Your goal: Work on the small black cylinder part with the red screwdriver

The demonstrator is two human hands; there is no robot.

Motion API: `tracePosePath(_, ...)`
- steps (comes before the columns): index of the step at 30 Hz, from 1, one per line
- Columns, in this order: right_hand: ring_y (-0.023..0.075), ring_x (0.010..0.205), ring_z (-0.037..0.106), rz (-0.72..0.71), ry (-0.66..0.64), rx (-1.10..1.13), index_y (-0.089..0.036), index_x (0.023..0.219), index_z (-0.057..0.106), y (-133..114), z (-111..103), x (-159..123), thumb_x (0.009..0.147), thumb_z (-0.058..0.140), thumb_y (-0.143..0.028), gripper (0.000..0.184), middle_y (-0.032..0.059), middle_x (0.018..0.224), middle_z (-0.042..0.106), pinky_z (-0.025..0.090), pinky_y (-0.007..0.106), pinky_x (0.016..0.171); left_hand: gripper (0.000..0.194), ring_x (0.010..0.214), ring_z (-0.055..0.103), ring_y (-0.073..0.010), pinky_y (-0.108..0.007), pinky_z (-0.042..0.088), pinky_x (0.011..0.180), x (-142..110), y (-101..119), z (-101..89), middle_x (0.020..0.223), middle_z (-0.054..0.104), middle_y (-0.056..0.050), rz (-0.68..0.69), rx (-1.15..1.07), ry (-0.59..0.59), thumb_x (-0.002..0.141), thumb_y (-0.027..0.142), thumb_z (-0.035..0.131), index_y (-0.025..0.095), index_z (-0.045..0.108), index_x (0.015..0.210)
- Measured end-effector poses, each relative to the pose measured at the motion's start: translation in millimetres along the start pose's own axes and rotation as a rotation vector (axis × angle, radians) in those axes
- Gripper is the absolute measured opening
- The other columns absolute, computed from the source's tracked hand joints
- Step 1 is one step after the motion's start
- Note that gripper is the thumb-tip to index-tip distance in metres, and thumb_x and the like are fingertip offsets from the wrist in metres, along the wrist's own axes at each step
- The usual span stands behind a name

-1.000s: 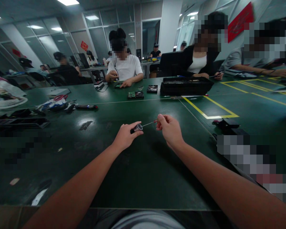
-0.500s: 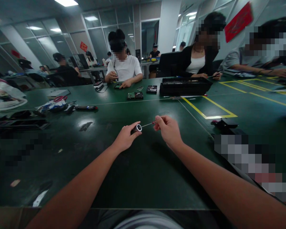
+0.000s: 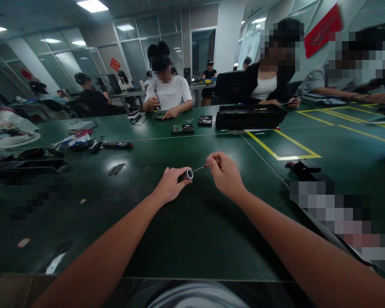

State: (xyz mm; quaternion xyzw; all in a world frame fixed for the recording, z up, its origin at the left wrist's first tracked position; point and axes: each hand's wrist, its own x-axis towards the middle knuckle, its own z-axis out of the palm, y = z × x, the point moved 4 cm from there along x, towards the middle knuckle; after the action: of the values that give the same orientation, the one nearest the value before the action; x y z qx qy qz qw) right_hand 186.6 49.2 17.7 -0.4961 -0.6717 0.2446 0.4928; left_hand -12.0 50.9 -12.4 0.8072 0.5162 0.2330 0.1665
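Note:
Between the thumb and fingers of my left hand (image 3: 170, 185) is a small dark cylinder (image 3: 189, 174) with a pale ring at its end, which faces right and toward me. My right hand (image 3: 223, 173) is closed around the red handle of a thin screwdriver (image 3: 200, 168). Its metal shaft points left, and the tip is at the ringed end of the cylinder; I cannot tell whether it goes inside. Both hands are held above the green table (image 3: 179, 239).
Tools with red-handled scissors (image 3: 84, 132) and a dark pen-like tool (image 3: 117, 145) lie left. Circuit boards (image 3: 182, 128) and a long black housing (image 3: 250, 116) are at the far side, where people sit. Black parts (image 3: 304, 167) lie right, near yellow tape (image 3: 284, 145).
The ringed end of the cylinder has turned a little farther to the right. My right hand has tilted slightly around the screwdriver handle. The whole view has shifted slightly.

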Motion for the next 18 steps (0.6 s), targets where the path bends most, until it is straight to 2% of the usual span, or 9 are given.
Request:
tracePosePath(3,0.0187,0.073,0.062,-0.014,-0.031,0.051,-0.023,0.104,0.062,0.8,0.8,-0.1,0.098,0.048,-0.037,0.020,0.0016,0.081,0.067,0.043,0.032,0.068,0.038,0.102,0.060,-0.0250,-0.046,0.039,0.100,1.1,-0.3,0.0,0.112,0.072,-0.004,0.002,0.003,0.017,0.094,0.031,0.064,0.026,0.061,0.132)
tracePosePath(8,0.0189,0.069,0.060,0.008,0.008,0.001,-0.024,0.088,0.064,-0.1,-2.1,0.0,0.101,0.040,-0.052,0.039,0.0020,0.075,0.065,0.041,0.033,0.065,0.037,0.102,0.061,-0.0256,-0.048,0.039,0.103,1.2,2.1,-0.1,0.114,0.072,-0.005,-0.012,0.013,0.032,0.094,0.031,0.065,0.027,0.063,0.131)
tracePosePath(14,0.0195,0.073,0.060,0.058,0.007,0.062,-0.026,0.102,0.058,8.4,3.3,0.3,0.098,0.039,-0.031,0.020,0.0015,0.083,0.067,0.042,0.033,0.068,0.040,0.102,0.061,-0.0257,-0.043,0.045,0.095,0.4,-2.5,-2.8,0.115,0.071,-0.005,-0.049,-0.022,0.079,0.094,0.034,0.064,0.028,0.063,0.133)
tracePosePath(18,0.0200,0.071,0.059,0.032,-0.013,0.003,-0.026,0.093,0.060,5.0,2.0,1.6,0.099,0.040,-0.040,0.025,0.0013,0.077,0.065,0.039,0.033,0.066,0.040,0.103,0.061,-0.0256,-0.046,0.042,0.100,-0.4,-3.5,-1.6,0.117,0.071,-0.005,-0.023,-0.012,0.070,0.094,0.034,0.065,0.028,0.062,0.133)
